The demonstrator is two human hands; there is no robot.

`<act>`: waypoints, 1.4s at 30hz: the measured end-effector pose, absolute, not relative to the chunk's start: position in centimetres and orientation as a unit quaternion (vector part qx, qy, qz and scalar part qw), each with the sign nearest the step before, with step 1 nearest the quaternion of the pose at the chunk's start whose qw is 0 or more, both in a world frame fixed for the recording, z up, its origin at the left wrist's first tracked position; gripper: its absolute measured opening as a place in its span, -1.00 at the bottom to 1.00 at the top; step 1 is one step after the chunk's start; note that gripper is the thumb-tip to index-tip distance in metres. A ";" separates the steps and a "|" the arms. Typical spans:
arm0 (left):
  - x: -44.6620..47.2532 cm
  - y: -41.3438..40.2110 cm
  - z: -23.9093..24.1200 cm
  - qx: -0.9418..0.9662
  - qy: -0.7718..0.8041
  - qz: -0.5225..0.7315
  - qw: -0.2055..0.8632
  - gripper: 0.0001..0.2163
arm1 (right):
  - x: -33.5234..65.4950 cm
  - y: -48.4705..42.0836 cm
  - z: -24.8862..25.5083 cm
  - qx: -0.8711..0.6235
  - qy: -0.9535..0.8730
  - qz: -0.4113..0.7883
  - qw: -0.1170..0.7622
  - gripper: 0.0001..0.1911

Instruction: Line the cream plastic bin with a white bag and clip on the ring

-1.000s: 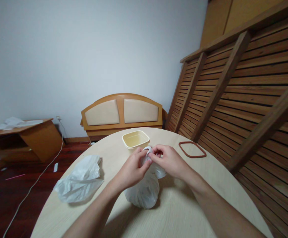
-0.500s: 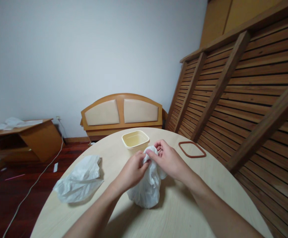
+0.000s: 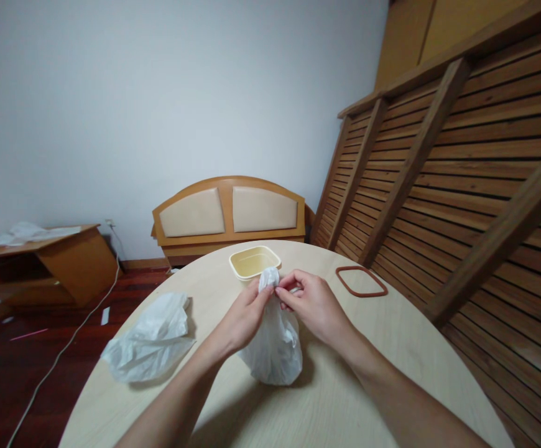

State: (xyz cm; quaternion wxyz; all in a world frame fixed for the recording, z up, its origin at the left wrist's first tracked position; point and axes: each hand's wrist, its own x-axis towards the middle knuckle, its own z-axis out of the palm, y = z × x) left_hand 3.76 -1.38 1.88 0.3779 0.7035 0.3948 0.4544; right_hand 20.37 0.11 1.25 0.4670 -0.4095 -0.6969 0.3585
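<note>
A filled white plastic bag (image 3: 274, 348) stands on the round pale wooden table (image 3: 345, 398), bulging at the bottom. My left hand (image 3: 242, 318) and my right hand (image 3: 310, 303) both pinch its gathered top, fingers closed on the plastic, and the neck of the bag sticks up between them. What is inside the bag is hidden. Just behind the hands sits an open cream plastic container (image 3: 254, 262).
A second, crumpled white plastic bag (image 3: 152, 339) lies on the table to the left. A brown rectangular rubber seal ring (image 3: 361, 280) lies at the right. Behind the table stand a wooden headboard (image 3: 229, 214), a slatted bed frame (image 3: 461, 186) and a low cabinet (image 3: 51, 261).
The loop of bag handles I held a second ago has been drawn into a tight upright neck. Both hands stay at the top of the bag, now pinching closer together.
</note>
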 end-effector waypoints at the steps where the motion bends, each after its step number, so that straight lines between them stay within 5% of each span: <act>1: 3.7 -1.5 1.9 0.699 0.394 0.459 0.381 -0.67 | 20.2 0.1 1.3 -0.408 -0.697 0.359 0.469 -0.94; 18: 3.4 -0.2 1.7 0.703 0.392 0.472 0.358 -0.66 | 20.0 -0.5 1.4 -0.373 -0.771 0.219 0.467 -0.86; 29: 4.0 -0.4 1.3 0.679 0.321 0.477 0.457 -0.57 | 19.7 0.8 0.8 -0.339 -0.670 0.410 0.518 -0.94; 33: 4.0 0.1 0.9 0.638 0.333 0.507 0.475 -0.60 | 19.7 0.7 1.0 -0.366 -0.687 0.375 0.503 -0.93; 42: 4.5 0.1 0.5 0.552 0.400 0.576 0.451 -0.60 | 18.8 -2.2 0.9 -0.516 -0.765 0.242 0.301 -0.51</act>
